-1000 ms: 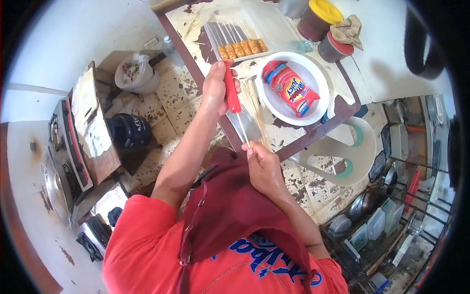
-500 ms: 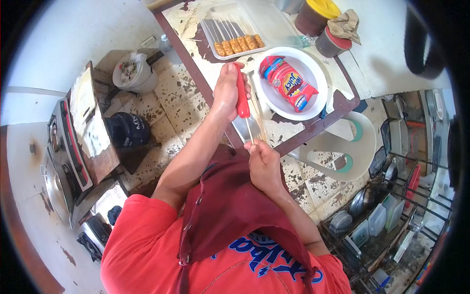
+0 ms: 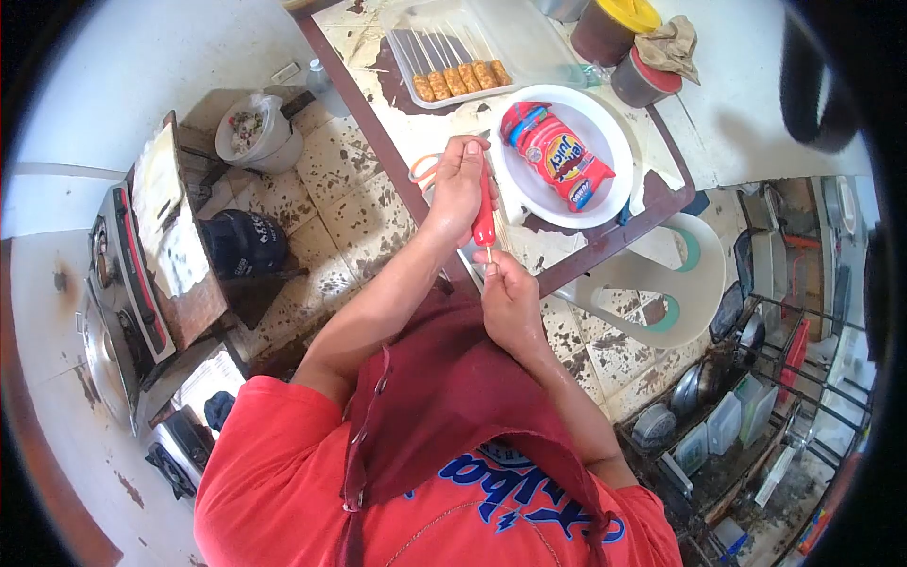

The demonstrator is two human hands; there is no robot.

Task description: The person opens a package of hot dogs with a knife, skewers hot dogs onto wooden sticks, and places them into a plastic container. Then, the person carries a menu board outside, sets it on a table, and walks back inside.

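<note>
A long red sausage [image 3: 484,223] is gripped near its upper end by my left hand [image 3: 458,187]. A thin wooden stick [image 3: 488,253] shows at its lower end, and my right hand [image 3: 507,293] pinches the stick close to the sausage. Beside them stands a white bowl [image 3: 619,142] with a red printed sausage packet [image 3: 557,156] in it. Farther up, a clear tray [image 3: 406,66] holds several skewered orange-brown pieces [image 3: 456,80]. Loose sticks lie partly hidden behind my hands.
The table [image 3: 590,253] has a maroon edge. Scissors with orange handles [image 3: 423,170] lie left of my hands. Tubs with yellow [image 3: 631,13] and red [image 3: 658,76] lids stand at the back. A pale stool [image 3: 704,283] is below right, a stove [image 3: 142,274] at left.
The visible length of stick between the sausage and my right hand has shortened. My left hand and the sausage have moved down and right, uncovering the orange-handled scissors.
</note>
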